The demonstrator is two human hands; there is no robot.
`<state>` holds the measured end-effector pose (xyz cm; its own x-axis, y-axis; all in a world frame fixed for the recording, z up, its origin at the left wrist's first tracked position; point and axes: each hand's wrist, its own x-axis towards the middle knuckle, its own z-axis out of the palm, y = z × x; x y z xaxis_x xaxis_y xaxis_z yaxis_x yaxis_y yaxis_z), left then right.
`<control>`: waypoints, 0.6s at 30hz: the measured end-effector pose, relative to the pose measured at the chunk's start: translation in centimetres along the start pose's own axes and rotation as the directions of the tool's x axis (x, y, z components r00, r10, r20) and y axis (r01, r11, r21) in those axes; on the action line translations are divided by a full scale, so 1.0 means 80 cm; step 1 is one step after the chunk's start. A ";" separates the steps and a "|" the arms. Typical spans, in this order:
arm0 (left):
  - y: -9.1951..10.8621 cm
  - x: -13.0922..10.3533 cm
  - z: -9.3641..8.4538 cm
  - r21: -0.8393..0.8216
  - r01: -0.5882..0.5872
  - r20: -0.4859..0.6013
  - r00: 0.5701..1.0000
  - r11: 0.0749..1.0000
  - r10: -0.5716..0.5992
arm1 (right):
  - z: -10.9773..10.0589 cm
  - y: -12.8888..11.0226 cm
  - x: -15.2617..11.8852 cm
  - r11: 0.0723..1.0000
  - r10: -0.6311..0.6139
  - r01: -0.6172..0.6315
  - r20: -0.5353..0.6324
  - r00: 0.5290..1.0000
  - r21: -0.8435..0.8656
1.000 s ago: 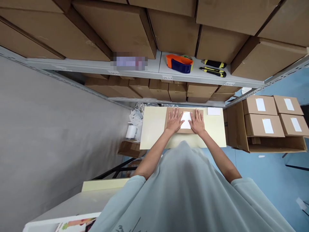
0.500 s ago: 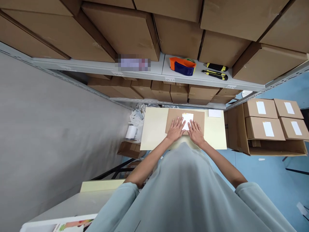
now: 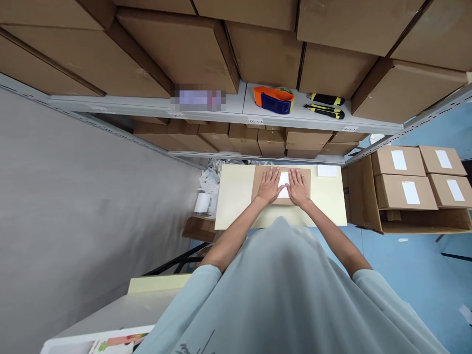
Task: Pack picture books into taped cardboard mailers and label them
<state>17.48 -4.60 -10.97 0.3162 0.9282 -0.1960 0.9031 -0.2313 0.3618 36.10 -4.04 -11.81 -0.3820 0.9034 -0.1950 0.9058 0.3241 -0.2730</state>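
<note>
A brown cardboard box [image 3: 306, 183] lies on the pale yellow tabletop [image 3: 236, 199], with a white label [image 3: 283, 178] on its upper face. My left hand [image 3: 269, 186] rests flat over the label's left edge, fingers stretched toward the far side. Flat on the right edge of the label is my right hand [image 3: 297, 187], its fingers likewise extended. The two thumbs come close together over the label's middle. Neither hand grips anything. Parts of the label and box are hidden beneath the hands.
A stack of white labels [image 3: 327, 170] lies at the table's back right. Above, a shelf [image 3: 236, 110] holds cartons, an orange and blue tape dispenser [image 3: 275, 101] and two utility knives [image 3: 325, 105]. Labelled boxes [image 3: 398, 189] sit in a big open carton [image 3: 361, 196] at right.
Both hands have slid a little away from me along the label, toward the far side of the box, staying flat. My view has shifted slightly.
</note>
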 end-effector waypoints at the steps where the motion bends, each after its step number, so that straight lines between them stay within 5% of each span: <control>1: 0.001 -0.010 0.004 0.004 0.001 0.005 1.000 1.000 -0.002 | 0.004 -0.001 -0.010 1.000 -0.010 0.010 -0.004 1.000 0.002; 8: 0.006 -0.074 0.029 0.016 0.044 0.009 0.999 0.999 -0.045 | 0.024 0.004 -0.071 0.997 -0.076 0.076 0.000 0.997 0.019; 18: 0.005 0.006 0.012 -0.021 0.068 -0.024 0.997 0.997 -0.068 | 0.012 0.001 0.015 1.000 0.011 -0.011 -0.020 1.000 0.028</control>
<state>18.27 -4.49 -11.78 0.2467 0.9486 -0.1983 0.9162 -0.1617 0.3666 35.56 -3.19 -12.98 -0.3682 0.9123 -0.1795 0.9042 0.3064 -0.2976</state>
